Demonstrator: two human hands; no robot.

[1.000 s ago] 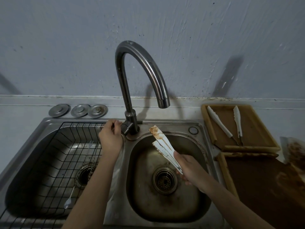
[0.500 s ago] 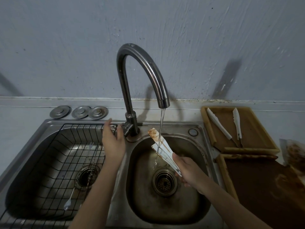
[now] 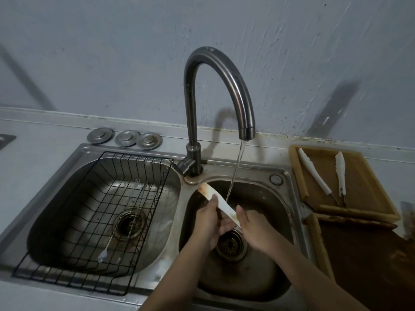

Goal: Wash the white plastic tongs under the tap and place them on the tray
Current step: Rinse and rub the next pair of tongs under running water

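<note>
White plastic tongs with a brown-stained tip slant over the right sink basin. Water runs from the curved steel tap and strikes the tongs near their middle. My left hand holds them from the left, thumb across the top. My right hand grips their lower end, which is hidden behind its fingers. The tan tray sits on the counter to the right, with two more white tongs lying in it.
The left basin holds a black wire rack with metal utensils inside. Three metal sink plugs lie behind it. A second, brown-stained tray sits in front of the tan tray. The tap lever points left.
My left hand left the tap lever and moved right onto the tongs. Water began running from the tap. The tongs closed up and shifted under the stream.
</note>
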